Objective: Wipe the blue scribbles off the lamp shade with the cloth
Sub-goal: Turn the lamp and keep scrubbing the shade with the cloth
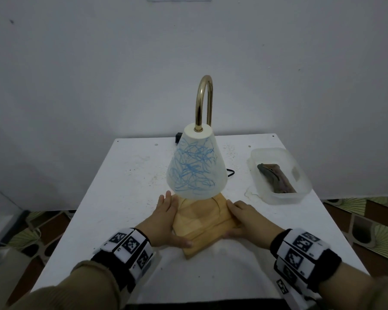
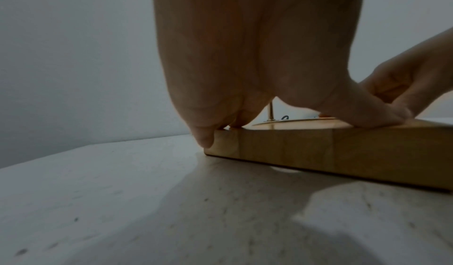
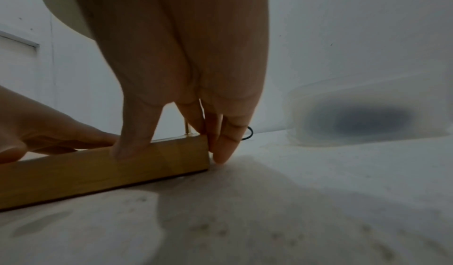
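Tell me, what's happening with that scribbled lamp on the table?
A person grips the lamp's wooden base with the left hand and the right hand. The lamp shade is covered in blue scribbles. The cloth lies untouched in a plastic container, so no wiping yet.

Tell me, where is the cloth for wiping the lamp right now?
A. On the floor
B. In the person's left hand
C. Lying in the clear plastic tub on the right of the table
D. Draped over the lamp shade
C: the dark cloth lies inside the clear plastic tub, while the left hand and the right hand both hold the wooden base, and the lamp shade carries only blue scribbles.
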